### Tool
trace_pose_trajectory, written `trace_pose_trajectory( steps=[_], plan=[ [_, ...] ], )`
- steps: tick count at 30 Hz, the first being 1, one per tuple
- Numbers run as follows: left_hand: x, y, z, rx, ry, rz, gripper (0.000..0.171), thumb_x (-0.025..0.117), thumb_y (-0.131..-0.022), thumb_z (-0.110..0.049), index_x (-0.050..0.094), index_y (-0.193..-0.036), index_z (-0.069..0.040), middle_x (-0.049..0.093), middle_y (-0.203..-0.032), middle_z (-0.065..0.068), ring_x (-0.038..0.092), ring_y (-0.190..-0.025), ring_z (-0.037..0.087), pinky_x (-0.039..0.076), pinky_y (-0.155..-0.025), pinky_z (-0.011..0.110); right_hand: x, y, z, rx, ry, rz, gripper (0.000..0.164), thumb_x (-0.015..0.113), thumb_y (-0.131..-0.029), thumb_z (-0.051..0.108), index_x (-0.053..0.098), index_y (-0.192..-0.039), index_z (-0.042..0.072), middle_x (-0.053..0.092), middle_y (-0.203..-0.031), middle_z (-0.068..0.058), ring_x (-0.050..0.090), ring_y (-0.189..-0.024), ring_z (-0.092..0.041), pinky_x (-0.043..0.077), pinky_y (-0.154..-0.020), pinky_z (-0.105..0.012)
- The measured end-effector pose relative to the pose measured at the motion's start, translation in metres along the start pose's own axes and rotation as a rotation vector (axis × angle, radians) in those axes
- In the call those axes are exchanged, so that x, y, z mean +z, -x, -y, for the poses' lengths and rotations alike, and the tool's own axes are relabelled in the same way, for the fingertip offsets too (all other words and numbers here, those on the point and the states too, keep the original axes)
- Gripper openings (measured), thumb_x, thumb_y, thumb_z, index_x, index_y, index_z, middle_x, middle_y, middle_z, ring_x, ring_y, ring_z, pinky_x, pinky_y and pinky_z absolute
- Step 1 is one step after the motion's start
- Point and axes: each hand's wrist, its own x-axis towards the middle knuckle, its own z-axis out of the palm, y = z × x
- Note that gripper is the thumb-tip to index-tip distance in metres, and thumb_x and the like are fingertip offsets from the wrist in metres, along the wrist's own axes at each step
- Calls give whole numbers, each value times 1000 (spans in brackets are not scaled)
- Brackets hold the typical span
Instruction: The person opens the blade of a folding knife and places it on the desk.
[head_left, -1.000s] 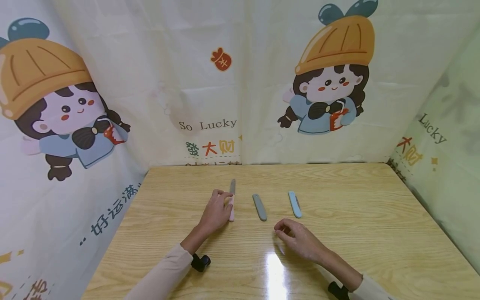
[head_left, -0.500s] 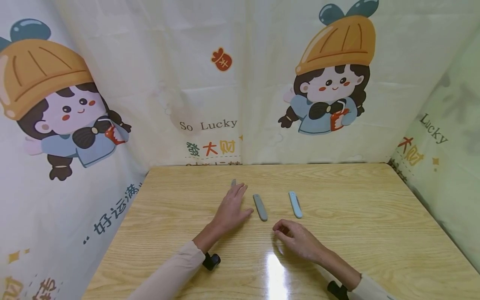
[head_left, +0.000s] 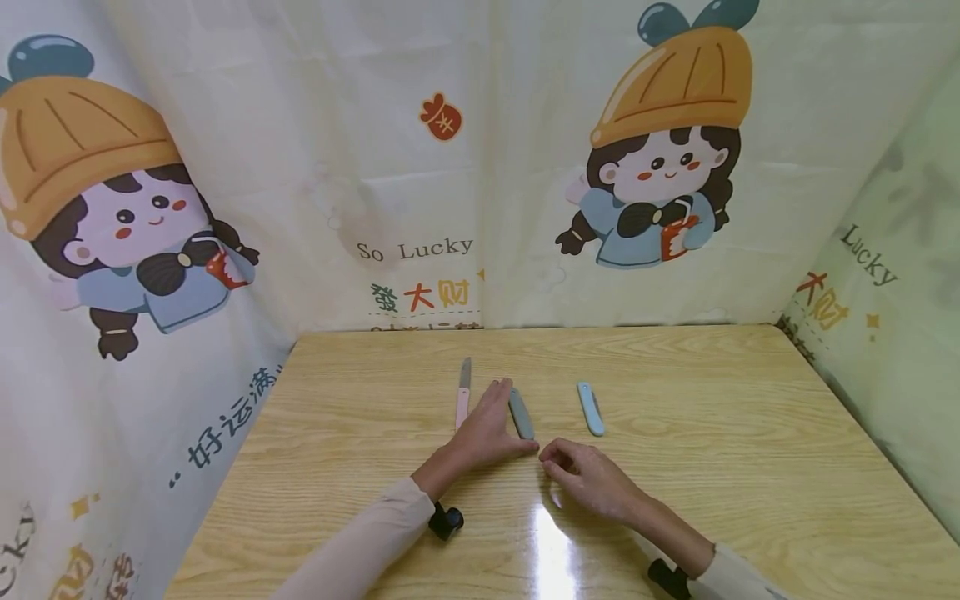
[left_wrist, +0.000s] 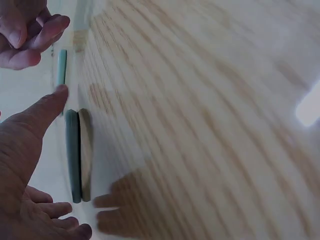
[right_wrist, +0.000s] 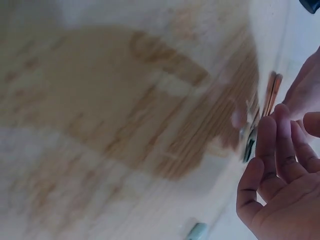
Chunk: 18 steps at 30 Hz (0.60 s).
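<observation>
A grey-green folding knife (head_left: 521, 414), folded, lies mid-table. My left hand (head_left: 487, 429) is spread over its left side, thumb by the near end and fingers by the far end; in the left wrist view the thumb and fingers look apart from the knife (left_wrist: 73, 155). To the left lies a pink-handled folding knife (head_left: 464, 392) with its blade out, its near end hidden by the left hand. A light blue folding knife (head_left: 590, 408), folded, is on the right. Loosely curled and holding nothing, my right hand (head_left: 592, 479) is nearer the front, close to the left thumb.
The wood-grain table (head_left: 712, 450) is backed by a printed curtain (head_left: 525, 167), which also hangs at both sides. Light glares off the tabletop near the front. A black wrist camera (head_left: 447, 522) sits under the left sleeve.
My left hand has let go of the pink-handled knife and moved right, to the grey-green one. The right hand has shifted slightly left. The knives have stayed in place.
</observation>
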Motion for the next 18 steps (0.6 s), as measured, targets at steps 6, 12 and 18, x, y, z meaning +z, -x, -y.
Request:
trace_pose_trajectory(
  steps=[6, 12, 18],
  plan=[
    [4, -4, 0, -30, 13, -1, 108, 83, -84, -44, 20, -160, 1, 26, -163, 17, 17, -152, 29, 28, -117, 45, 6, 2, 4, -83, 59, 15, 20, 57, -106, 21, 68, -110, 6, 68, -94, 9, 63, -85, -5, 55, -76, -30],
    [2, -2, 0, -15, 22, -17, 109, 85, -82, -40, 20, -161, -2, 27, -163, 19, 22, -150, 30, 32, -115, 47, 4, -3, 3, 27, 87, -105, 17, 57, -106, 23, 69, -104, 12, 64, -92, 10, 61, -83, -8, 53, -71, -29],
    [-2, 2, -5, 38, 5, -54, 111, 89, -78, -36, 23, -161, -3, 30, -161, 20, 29, -147, 32, 36, -112, 48, 1, -16, -1, 146, -130, -189, 21, 57, -106, 18, 68, -115, 3, 65, -105, -3, 62, -92, -19, 53, -73, -32]
  ],
)
